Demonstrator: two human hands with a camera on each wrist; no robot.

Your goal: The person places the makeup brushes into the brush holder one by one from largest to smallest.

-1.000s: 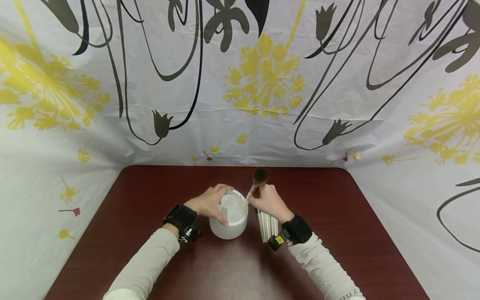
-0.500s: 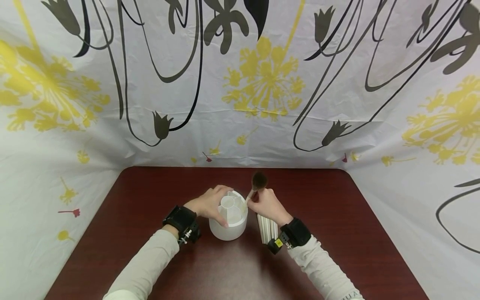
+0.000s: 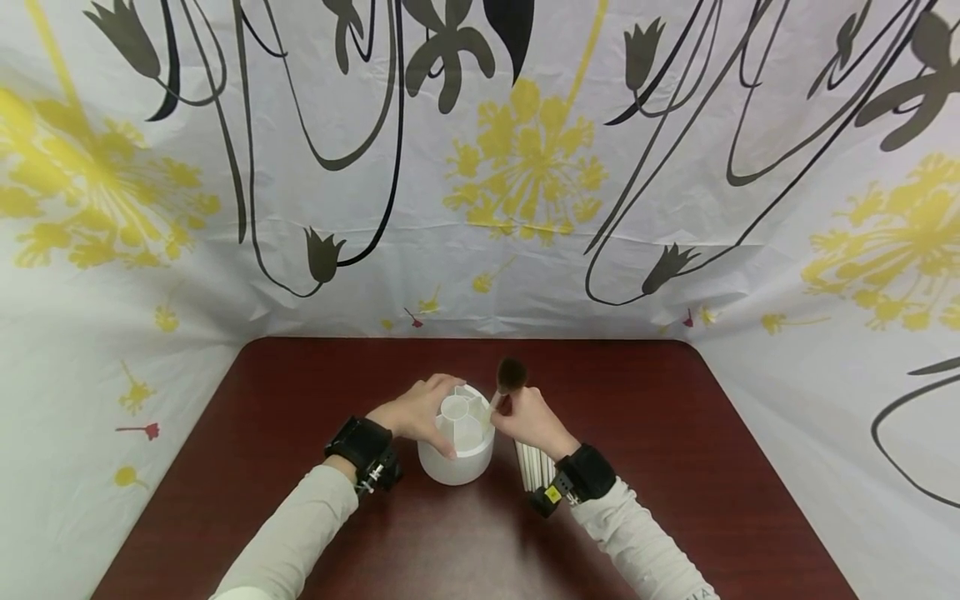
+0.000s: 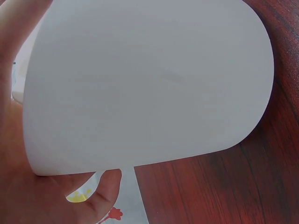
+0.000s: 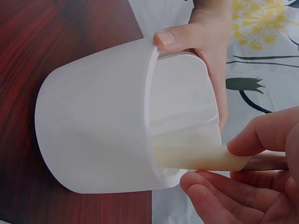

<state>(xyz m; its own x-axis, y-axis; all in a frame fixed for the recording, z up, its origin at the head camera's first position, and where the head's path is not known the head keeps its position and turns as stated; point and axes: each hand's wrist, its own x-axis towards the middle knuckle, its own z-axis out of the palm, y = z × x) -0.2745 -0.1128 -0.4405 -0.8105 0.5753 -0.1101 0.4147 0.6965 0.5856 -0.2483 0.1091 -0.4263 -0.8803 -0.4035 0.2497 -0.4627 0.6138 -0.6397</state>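
Observation:
A white round organizer [image 3: 456, 468] with several compartments around a central ring stands on the table. My left hand [image 3: 416, 414] grips its rim from the left, and its smooth outer wall [image 4: 154, 84] fills most of the left wrist view. To the right of it, my right hand [image 3: 532, 423] pinches a makeup brush [image 3: 512, 377], dark bristles upward. In the right wrist view, the brush's cream handle [image 5: 205, 158] passes between thumb and fingers, its lower end inside a compartment near the rim. The handle's tip is hidden by the organizer's wall.
Several slim cream sticks [image 3: 534, 468] lie side by side on the table right of the organizer, partly hidden under my right hand and wrist. The dark red-brown table [image 3: 330, 542] meets a white floral-patterned cloth [image 3: 480, 308] at its far and side edges.
My right hand has lowered the brush, bristles included, a little down and left toward the organizer. The left hand keeps its grip on the rim. The whole view has shifted slightly.

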